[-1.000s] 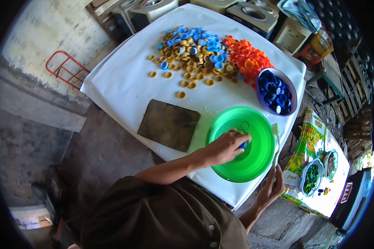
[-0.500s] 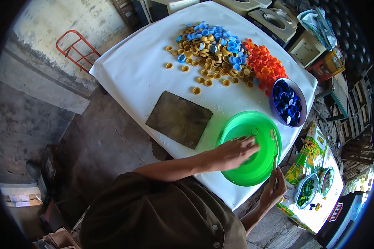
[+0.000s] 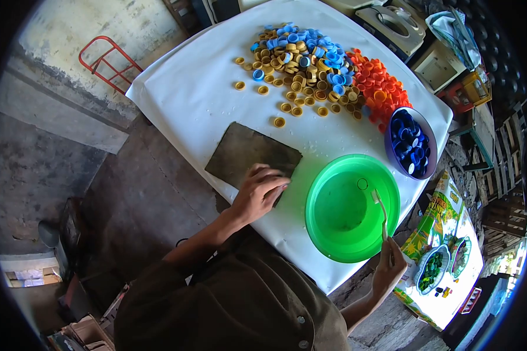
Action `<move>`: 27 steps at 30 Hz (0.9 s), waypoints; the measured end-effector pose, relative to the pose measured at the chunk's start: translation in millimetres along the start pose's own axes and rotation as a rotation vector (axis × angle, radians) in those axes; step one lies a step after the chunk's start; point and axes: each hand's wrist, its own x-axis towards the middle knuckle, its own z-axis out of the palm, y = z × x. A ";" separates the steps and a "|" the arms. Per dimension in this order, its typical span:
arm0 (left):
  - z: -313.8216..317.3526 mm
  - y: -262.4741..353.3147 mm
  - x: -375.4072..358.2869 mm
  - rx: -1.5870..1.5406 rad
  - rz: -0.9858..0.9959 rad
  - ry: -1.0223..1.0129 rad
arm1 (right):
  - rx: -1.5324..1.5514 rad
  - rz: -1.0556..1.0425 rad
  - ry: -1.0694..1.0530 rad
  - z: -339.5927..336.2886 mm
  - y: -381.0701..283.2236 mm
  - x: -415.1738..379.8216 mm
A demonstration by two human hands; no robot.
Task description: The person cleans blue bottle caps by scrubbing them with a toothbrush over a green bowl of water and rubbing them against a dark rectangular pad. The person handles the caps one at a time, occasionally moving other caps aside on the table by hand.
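My left hand (image 3: 260, 188) is over the near right edge of a dark square board (image 3: 249, 153), fingers curled together; anything inside them is hidden. My right hand (image 3: 389, 266) grips a toothbrush (image 3: 383, 217) by its lower handle. The bristle end reaches over the right side of a green basin (image 3: 336, 202), which holds water and a small dark ring (image 3: 362, 183). Behind the basin, to the right, a purple bowl (image 3: 431, 140) holds dark blue caps (image 3: 409, 140).
Gold caps (image 3: 279, 122), light blue caps (image 3: 334, 58) and orange caps (image 3: 380, 85) are heaped on the white table (image 3: 199, 82). A lower table (image 3: 451, 310) at the right bears bowls of green pieces (image 3: 432, 272). A red metal frame (image 3: 108, 61) stands at the left.
My left hand has moved left, out of the basin and over to the dark board. The toothbrush has tilted and shifted slightly left at its bristle end, still in my right hand.
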 end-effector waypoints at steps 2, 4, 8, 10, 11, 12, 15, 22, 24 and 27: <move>5.5 -5.7 -14.6 0.092 -0.079 -0.060 | 0.021 0.030 -0.018 3.2 -0.3 1.9; 7.0 -1.0 -17.0 0.193 -0.118 -0.086 | 0.035 0.039 -0.045 7.5 -2.0 2.4; 8.5 0.7 -8.4 0.262 -0.177 0.013 | 0.054 0.059 -0.087 10.2 -10.3 4.1; 9.4 -18.0 -0.7 0.297 -0.271 0.084 | 0.026 0.024 -0.086 9.0 -4.6 5.1; 6.8 -24.4 3.9 0.261 -0.291 0.193 | 0.011 0.010 -0.083 7.8 -0.9 5.2; 3.7 -38.3 4.6 0.212 -0.259 0.176 | 0.007 0.001 -0.075 6.9 2.1 5.1; -1.1 -61.6 0.8 0.148 -0.169 0.106 | 0.002 0.009 -0.069 5.7 5.1 4.9; -7.7 -55.7 20.0 0.323 -0.253 0.330 | 0.079 0.074 -0.083 12.6 -9.4 4.3; -10.0 -67.5 20.5 0.251 -0.183 0.296 | 0.090 0.085 -0.074 13.1 -9.5 4.0; -9.6 -65.9 16.9 0.149 -0.121 0.173 | 0.092 0.081 -0.073 14.5 -9.5 5.2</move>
